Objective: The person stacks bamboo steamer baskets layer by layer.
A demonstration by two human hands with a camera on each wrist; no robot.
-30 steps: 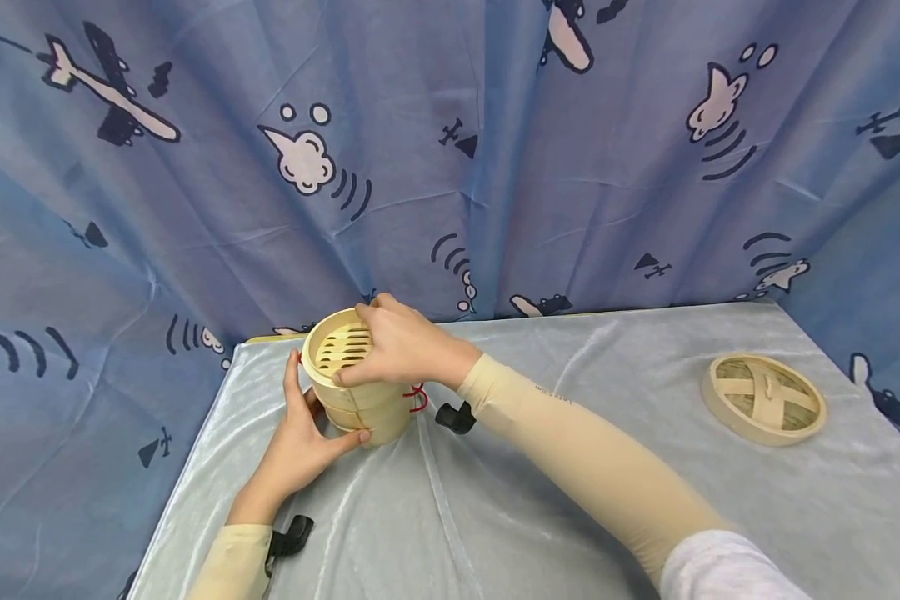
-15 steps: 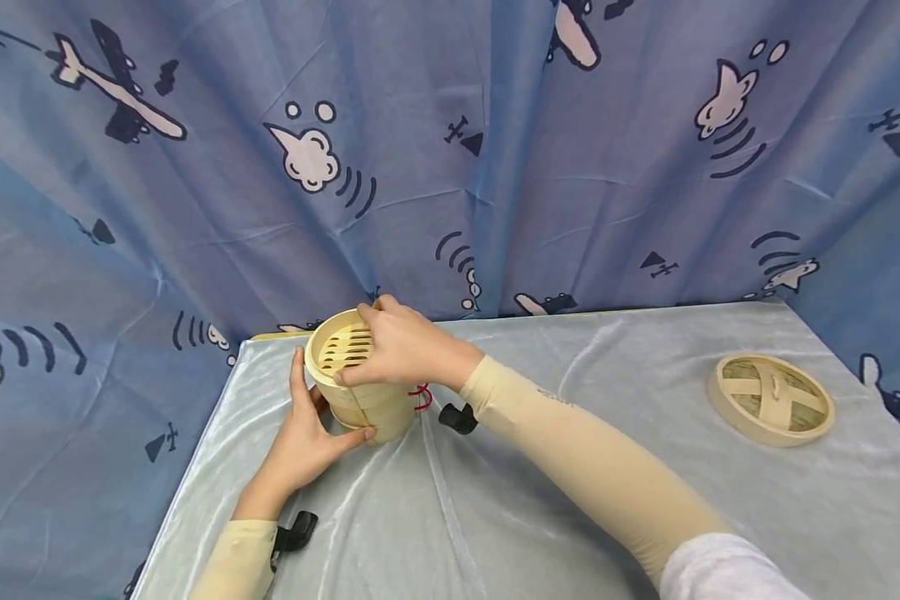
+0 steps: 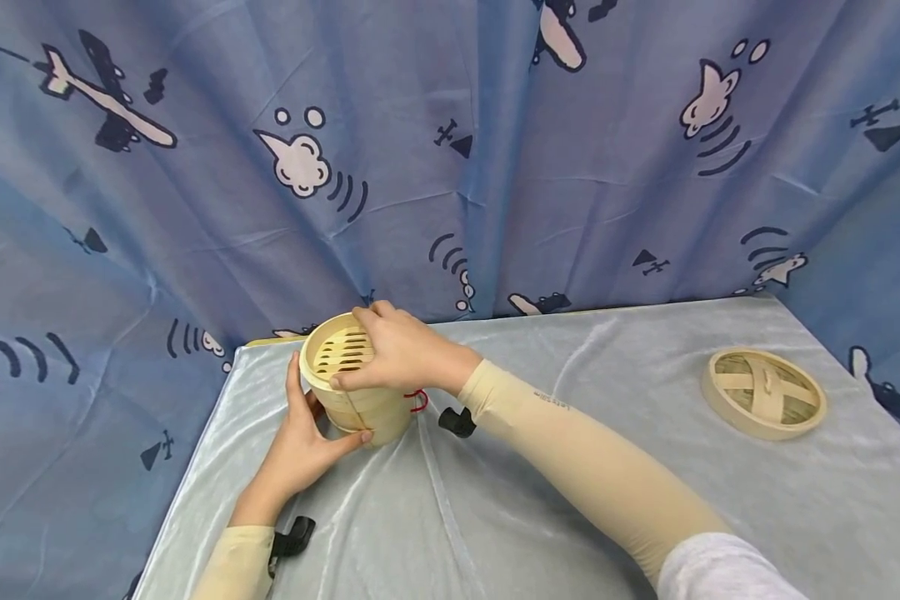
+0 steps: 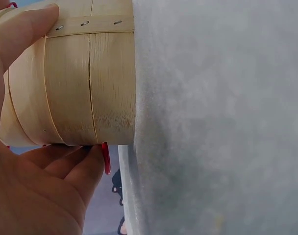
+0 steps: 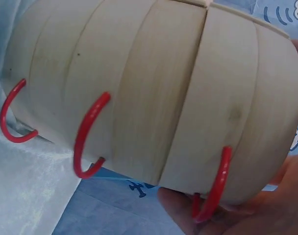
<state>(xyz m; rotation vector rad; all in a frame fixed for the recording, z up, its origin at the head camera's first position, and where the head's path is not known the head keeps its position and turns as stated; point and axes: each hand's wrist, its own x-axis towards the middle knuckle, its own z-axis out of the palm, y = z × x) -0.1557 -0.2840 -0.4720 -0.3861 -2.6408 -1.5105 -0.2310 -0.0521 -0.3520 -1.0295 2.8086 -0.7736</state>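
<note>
A stack of bamboo steamer baskets (image 3: 382, 414) stands at the table's back left corner, slatted floor of the top basket (image 3: 342, 350) facing up. My left hand (image 3: 297, 446) grips the lower stack from the left, its thumb on the front wall (image 4: 70, 68) and its fingers round the far side. From the right, my right hand (image 3: 405, 350) holds the top basket's rim, fingers on the far edge and thumb in front. Red loop handles (image 5: 82, 142) run along the stack's side in the right wrist view, beside a dark seam under the top basket.
A round bamboo steamer lid (image 3: 767, 400) with a crossed-strip top lies at the right of the grey cloth-covered table (image 3: 570, 508). Close behind the stack hangs a blue printed curtain (image 3: 390, 233). Black wrist cameras (image 3: 292, 537) sit on the forearms.
Both hands keep their hold on the steamer stack. Top basket and right hand sit very slightly lower; the head view has shifted a little.
</note>
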